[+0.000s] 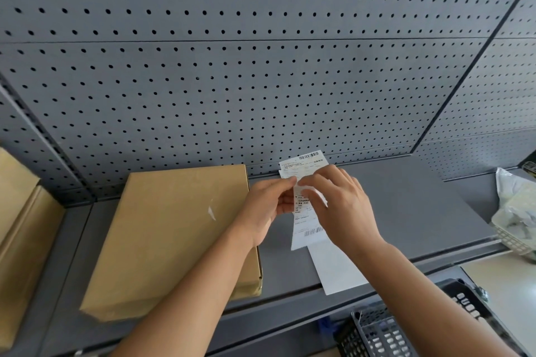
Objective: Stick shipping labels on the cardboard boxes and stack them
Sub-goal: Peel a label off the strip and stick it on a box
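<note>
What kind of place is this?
Probably a packing or shipping station: a grey pegboard wall behind a metal shelf, a flat cardboard box on it, and a barcoded shipping label pinched by left hand and right hand.

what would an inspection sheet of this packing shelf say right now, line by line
surface: grey metal shelf, a box lying flat on it
job's things: cardboard box, no label seen on its top; shipping label held up to its right; second label behind the hands; blank white sheet below; more boxes at the left edge
clutter: plastic bag in a white basket at right; black mesh basket at lower right
hands: left hand and right hand both pinch the shipping label's upper part
cables: nothing seen
surroundings: grey pegboard behind the shelf
</note>
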A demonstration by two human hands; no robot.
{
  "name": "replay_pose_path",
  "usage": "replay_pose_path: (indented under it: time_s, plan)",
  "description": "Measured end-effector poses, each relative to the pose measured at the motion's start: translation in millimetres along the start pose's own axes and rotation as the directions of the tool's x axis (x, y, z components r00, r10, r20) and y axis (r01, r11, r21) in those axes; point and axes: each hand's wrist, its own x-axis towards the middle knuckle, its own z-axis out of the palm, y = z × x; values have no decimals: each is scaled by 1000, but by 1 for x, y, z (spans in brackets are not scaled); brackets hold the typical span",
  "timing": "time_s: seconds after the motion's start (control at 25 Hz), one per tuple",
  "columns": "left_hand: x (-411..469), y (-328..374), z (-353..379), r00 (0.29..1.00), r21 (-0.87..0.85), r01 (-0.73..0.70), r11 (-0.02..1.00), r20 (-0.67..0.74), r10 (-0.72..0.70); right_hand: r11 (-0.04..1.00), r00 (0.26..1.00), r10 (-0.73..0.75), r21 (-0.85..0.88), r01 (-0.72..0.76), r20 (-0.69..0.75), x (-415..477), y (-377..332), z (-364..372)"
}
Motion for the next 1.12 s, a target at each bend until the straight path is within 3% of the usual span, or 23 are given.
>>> replay_pose_path:
  time_s: [0.4,0.8,1.12]
  plan:
    - [1,1,1,1000,14,10,1000,-9,-9,999,992,-33,-2,33,-121,-8,5,1]
    - [0,0,2,1000,73,1,997,-8,-1,999,989,-39,21,43,-145,-9,5,0]
    - [-1,4,4,994,74,84,994,-74,-78,975,992,6,221,22,-126,-7,-2,-31]
